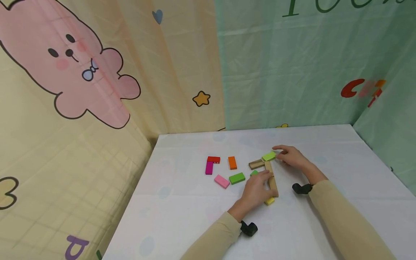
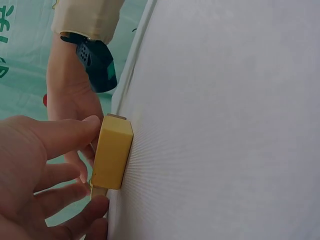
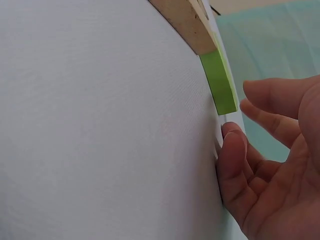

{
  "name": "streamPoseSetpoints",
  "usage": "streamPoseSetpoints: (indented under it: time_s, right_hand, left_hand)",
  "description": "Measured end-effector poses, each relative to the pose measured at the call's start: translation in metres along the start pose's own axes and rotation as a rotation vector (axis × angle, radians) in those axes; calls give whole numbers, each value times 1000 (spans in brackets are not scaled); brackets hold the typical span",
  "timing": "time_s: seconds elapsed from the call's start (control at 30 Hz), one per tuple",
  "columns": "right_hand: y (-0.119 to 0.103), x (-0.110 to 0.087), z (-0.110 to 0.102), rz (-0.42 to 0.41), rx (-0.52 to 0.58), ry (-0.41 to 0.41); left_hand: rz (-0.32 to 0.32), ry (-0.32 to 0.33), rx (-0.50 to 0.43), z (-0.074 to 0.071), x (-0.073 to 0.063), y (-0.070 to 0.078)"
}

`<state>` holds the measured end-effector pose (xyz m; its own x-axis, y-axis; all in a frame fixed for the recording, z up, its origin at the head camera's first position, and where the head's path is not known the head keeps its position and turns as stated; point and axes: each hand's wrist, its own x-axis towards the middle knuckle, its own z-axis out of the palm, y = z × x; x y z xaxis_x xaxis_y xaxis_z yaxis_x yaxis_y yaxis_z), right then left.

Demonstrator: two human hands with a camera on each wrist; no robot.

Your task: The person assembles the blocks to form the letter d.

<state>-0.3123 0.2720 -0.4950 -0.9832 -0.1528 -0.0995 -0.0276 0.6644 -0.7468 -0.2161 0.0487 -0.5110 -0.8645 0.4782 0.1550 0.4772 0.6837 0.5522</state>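
Observation:
Toy blocks stand joined in a row at the middle right of the table in the head view. My left hand straddles the near wooden block, thumb on one side and fingers on the other. A yellow block sits at the near end of that row, beside the left thumb. My right hand is beside the light green block at the far end, with a small gap between fingertips and block in the right wrist view. Another wooden block branches left. A green block is partly hidden behind the left hand.
Left of the row lie a green block, a pink block, an orange block, and a red block touching a magenta block. All are on a white-covered table with printed curtains behind it.

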Motion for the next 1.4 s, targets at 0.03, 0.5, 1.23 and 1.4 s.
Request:
streamPoseSetpoints:
  time_s: [0.03, 0.5, 1.23, 1.4]
  right_hand:
    - [1, 1, -1, -11, -3, -9]
    - [8, 7, 1, -73, -75, -52]
    - [10, 8, 6, -114, -165, 61]
    - [7, 6, 5, -96, -168, 64]
  left_hand:
    - [7, -7, 17, 0, 1, 0]
    - [36, -22, 128, 0, -2, 2]
    - [66, -34, 191, -2, -1, 0]
    - [81, -39, 201, -2, 0, -1]
